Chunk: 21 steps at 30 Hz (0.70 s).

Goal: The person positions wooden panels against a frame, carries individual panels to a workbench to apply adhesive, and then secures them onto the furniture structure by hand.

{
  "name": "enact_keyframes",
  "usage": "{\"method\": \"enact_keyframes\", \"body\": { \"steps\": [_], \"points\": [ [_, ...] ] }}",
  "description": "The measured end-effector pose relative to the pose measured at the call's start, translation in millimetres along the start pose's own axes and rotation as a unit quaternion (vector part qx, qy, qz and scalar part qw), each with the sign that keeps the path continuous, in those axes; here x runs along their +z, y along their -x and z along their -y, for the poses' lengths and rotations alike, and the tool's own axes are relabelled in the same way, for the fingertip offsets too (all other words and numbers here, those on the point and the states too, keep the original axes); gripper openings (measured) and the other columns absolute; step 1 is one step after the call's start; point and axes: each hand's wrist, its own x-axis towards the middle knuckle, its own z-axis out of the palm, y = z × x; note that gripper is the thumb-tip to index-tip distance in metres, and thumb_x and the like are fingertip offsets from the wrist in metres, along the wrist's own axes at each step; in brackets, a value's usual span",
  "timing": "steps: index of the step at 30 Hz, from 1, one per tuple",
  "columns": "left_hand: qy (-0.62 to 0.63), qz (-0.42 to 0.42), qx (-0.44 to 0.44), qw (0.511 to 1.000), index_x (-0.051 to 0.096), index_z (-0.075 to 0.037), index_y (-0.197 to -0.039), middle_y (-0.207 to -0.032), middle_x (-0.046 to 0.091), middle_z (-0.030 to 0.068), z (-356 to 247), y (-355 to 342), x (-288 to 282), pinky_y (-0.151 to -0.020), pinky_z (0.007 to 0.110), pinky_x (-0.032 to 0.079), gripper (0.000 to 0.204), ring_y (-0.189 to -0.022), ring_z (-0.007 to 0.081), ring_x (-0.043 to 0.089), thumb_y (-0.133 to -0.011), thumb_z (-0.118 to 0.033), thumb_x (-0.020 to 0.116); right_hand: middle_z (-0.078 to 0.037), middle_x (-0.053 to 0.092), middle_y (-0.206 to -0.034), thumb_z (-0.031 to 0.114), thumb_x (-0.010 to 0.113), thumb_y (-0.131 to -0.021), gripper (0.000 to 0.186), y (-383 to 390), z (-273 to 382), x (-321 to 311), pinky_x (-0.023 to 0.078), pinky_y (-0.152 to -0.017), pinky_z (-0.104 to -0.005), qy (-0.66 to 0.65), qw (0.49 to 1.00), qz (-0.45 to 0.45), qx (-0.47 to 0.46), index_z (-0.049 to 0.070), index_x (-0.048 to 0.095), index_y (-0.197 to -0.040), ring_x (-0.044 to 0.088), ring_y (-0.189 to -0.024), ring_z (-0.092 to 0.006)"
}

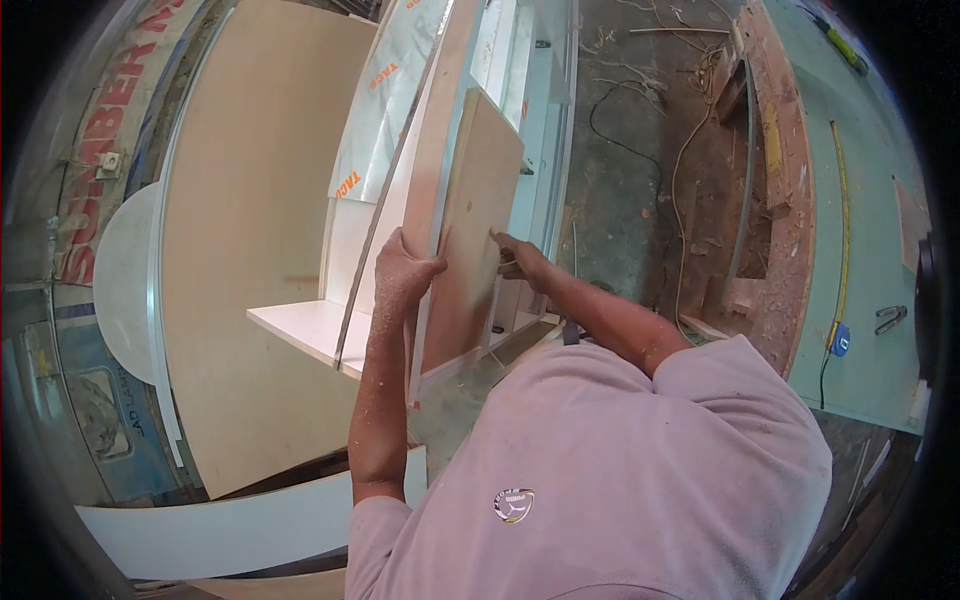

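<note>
A plywood panel point(475, 200) stands upright and tilted against a tall cabinet frame point(515, 50) in front of me. On the panel's right edge, the fingers of my right hand point(520, 262) are closed. My left hand point(402, 272), dusted with pale powder, wraps round the cabinet's upright side board point(437, 160), its thumb lying toward the plywood. Part of the left fingers is hidden behind that board. A white shelf board point(290, 328) juts out left of my left forearm.
A large plywood sheet point(260, 200) leans at the left, with a curved white board point(220, 540) below. Cables point(690, 150) trail over the floor point(625, 190). On the right, a green worktop point(870, 250) bears a blue tape measure point(840, 342), pliers point(890, 319) and a green-handled tool point(845, 48).
</note>
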Motion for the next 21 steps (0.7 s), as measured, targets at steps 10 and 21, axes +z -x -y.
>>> {"method": "enact_keyframes", "body": {
  "steps": [10,21],
  "points": [
    [0.013,0.016,-0.015,1.0,0.065,0.001,-0.111,-0.1,0.073,0.0177,-0.2,-3.5,-3.6,-0.088,0.038,0.056,0.055,-0.093,0.0283,0.072,-0.06,-0.015,0.079,-0.004,0.055,-0.089,0.063,0.06,-0.089,0.052,-71.9,81.7,-38.2,0.042,-0.076,-0.0363,-0.07,0.985,-0.119,-0.107,0.012,0.056,-0.095,0.052,-0.08,-0.0187],
    [0.012,0.07,-0.029,0.997,0.063,0.002,-0.117,-0.1,0.073,0.0167,-10.2,-4.6,-9.8,-0.087,0.037,0.056,0.061,-0.091,0.0271,0.071,-0.06,-0.016,0.08,-0.005,0.057,-0.091,0.066,0.07,-0.082,0.063,-81.1,88.7,-61.4,0.046,-0.082,-0.0376,-0.03,0.99,-0.103,-0.087,0.008,0.063,-0.106,0.057,-0.084,-0.0177]
  ]
}}
